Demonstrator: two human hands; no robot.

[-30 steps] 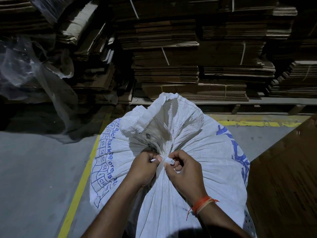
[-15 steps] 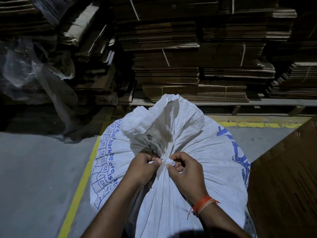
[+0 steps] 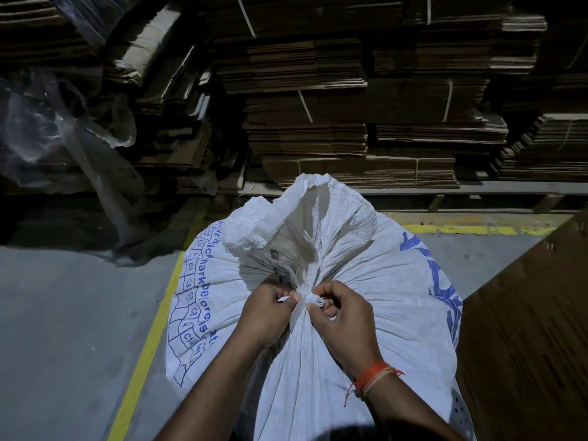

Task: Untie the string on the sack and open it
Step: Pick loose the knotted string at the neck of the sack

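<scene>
A full white woven sack (image 3: 375,288) with blue print stands upright on the floor in front of me. Its gathered neck is bound by a white string (image 3: 307,301), and the loose mouth flares up above the tie. My left hand (image 3: 264,316) pinches the string on the left side of the knot. On the right side, my right hand (image 3: 343,316) pinches a small loop of the same string. An orange thread band sits on my right wrist. The knot itself is partly hidden by my fingers.
Strapped stacks of flattened cardboard (image 3: 350,122) on pallets fill the space behind the sack. Clear plastic sheeting (image 3: 63,122) hangs at the left. A yellow floor line (image 3: 149,338) runs past the sack's left side. A brown cardboard sheet (image 3: 534,329) lies at the right.
Both hands stay on the tie with small finger shifts. The view has tipped slightly, so the sack sits a little lower in frame.
</scene>
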